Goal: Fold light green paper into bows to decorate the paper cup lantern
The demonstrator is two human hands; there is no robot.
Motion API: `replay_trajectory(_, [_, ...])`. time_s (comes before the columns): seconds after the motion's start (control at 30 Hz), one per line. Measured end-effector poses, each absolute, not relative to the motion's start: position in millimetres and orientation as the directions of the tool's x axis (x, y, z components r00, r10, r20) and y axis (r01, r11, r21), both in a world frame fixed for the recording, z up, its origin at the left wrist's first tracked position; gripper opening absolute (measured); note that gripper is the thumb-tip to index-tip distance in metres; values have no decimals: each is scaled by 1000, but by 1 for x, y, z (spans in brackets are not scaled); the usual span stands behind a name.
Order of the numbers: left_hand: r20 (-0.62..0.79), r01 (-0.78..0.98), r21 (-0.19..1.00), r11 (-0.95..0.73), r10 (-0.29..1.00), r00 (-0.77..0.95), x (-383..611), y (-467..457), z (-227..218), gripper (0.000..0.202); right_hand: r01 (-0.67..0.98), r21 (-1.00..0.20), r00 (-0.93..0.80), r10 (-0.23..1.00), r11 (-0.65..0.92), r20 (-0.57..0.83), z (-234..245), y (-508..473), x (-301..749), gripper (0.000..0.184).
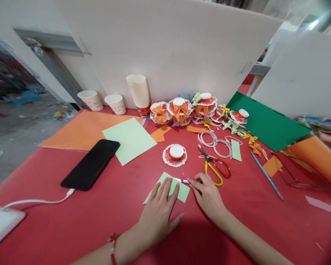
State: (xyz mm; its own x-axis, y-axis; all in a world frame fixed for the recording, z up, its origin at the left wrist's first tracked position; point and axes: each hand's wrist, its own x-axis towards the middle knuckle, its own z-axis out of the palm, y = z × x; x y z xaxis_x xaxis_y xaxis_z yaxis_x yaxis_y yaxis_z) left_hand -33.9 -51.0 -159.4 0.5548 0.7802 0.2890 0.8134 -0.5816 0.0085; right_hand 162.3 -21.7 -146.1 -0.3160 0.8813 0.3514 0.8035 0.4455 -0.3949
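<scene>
Left hand (159,209) spread flat on green paper (184,190), nearside of frilled disc (177,151); right hand (208,193), nearside-right of disc, pinches purple-handled blade (185,181). Apparently cutting; next stroke calls for firm pinning.

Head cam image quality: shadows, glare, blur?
All in the head view: soft dark shadow on the red table, bottom centre; bright glare upper right; floor far left blurred; right edge soft; scissors and nearest pale green paper fairly crisp.

From here, the left hand (158,209) hides part of the small pale-green paper (184,191); a white box (5,224) runs off the frame's lower left, and floor clutter (27,96), upper left, blurs beyond naming.
</scene>
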Motion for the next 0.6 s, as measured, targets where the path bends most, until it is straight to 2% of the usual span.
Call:
replay_trajectory(0.2, [303, 830, 36, -556, 798, 521, -33, -54, -163, 67, 797, -402, -321, 880, 451, 351, -146, -23, 164, 29])
replay_trajectory(0.6, [283, 790, 33, -613, 764, 580, -29, -60, -162, 67, 800, -403, -322, 885, 445, 337, -146, -28, 165, 28])
